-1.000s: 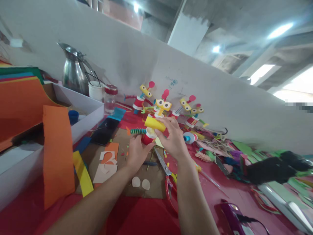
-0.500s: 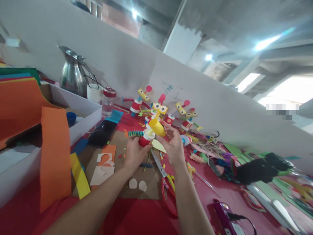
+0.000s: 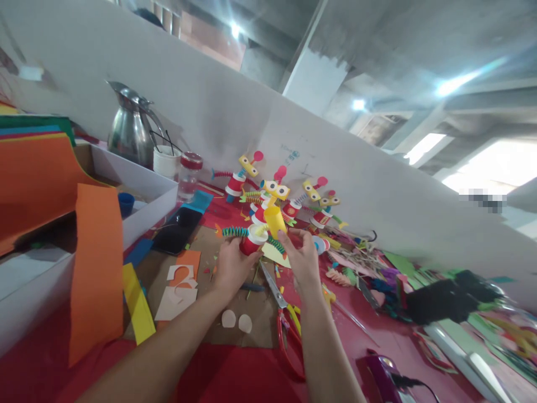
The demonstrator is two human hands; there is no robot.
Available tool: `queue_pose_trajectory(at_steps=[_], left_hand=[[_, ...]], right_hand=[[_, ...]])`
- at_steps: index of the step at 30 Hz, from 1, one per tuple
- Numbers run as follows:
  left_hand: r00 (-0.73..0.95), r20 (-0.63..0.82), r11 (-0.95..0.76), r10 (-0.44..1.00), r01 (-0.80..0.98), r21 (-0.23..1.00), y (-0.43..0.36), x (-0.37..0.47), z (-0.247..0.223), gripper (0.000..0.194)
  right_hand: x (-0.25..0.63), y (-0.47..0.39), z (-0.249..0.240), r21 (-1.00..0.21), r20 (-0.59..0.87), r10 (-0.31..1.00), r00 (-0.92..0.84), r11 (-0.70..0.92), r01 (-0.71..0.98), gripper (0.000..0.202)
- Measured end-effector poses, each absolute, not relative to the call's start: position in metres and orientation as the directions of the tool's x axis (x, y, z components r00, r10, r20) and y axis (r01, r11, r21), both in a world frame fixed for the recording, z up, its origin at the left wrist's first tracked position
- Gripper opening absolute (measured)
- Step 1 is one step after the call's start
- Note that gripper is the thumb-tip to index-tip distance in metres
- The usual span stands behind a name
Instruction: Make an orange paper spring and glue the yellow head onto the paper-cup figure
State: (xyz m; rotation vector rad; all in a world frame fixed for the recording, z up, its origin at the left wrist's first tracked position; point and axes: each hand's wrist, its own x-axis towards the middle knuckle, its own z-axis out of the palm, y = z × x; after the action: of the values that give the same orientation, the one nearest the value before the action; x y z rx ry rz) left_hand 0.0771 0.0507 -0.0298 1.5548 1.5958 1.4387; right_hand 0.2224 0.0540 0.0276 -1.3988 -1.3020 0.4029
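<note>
My left hand (image 3: pixel 235 264) is closed around a red paper cup (image 3: pixel 253 242) with a white rim. A blue-green folded paper arm (image 3: pixel 235 231) sticks out to its left and another folded arm (image 3: pixel 276 244) to its right. Above the cup is a yellow paper tube (image 3: pixel 276 221), which a pale folded strip (image 3: pixel 262 230) appears to join to it. The thumb and fingers of my right hand (image 3: pixel 304 254) pinch the tube's lower right side. Under my hands lies a brown board (image 3: pixel 264 324) with two white paper discs (image 3: pixel 237 321) and scissors (image 3: pixel 274 288).
Several finished paper figures (image 3: pixel 277 189) stand along the wall. At left are an orange sheet (image 3: pixel 98 268), a white box (image 3: pixel 136 173), a phone (image 3: pixel 176 229), a jar (image 3: pixel 189 176) and a steel jug (image 3: pixel 131 131). Paper scraps and a purple tool (image 3: pixel 388 372) lie at right.
The yellow tube has turned more upright and shifted slightly right with my right hand. The folded arm on the cup's right side has come into view. My left hand keeps its hold.
</note>
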Motion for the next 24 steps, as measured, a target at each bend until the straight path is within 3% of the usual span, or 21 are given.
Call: queue_pose_trajectory(at_steps=[3,5,10,14,17,24], left_hand=[[-0.240,0.312,-0.190,0.919,0.424,0.886,0.052,0.077,-0.032,0.028],[-0.245,0.316,-0.187,0.916,0.435,0.881,0.053,0.078,-0.034,0.029],[-0.251,0.328,-0.200,0.911,0.428,0.881,0.053,0.078,-0.034,0.029],[-0.243,0.342,-0.219,0.908,0.420,0.881,0.050,0.077,-0.031,0.027],[-0.242,0.341,-0.225,0.908,0.406,0.886,0.050,0.077,-0.031,0.027],[-0.257,0.332,-0.207,0.907,0.416,0.886,0.051,0.077,-0.031,0.027]], right_hand=[[0.227,0.056,0.025,-0.954,0.219,0.932,0.288,0.143,0.264,0.046],[0.230,0.059,0.024,-0.978,0.165,0.960,0.224,0.130,0.164,0.043],[0.232,0.062,0.029,-0.952,0.301,0.946,0.121,0.289,0.105,0.027],[0.230,0.061,0.041,-0.885,0.386,0.916,-0.108,0.401,0.237,0.028],[0.227,0.062,0.049,-0.767,0.428,0.870,-0.244,0.492,0.411,0.027],[0.218,0.068,0.046,-0.608,0.515,0.813,-0.273,0.570,0.552,0.023]])
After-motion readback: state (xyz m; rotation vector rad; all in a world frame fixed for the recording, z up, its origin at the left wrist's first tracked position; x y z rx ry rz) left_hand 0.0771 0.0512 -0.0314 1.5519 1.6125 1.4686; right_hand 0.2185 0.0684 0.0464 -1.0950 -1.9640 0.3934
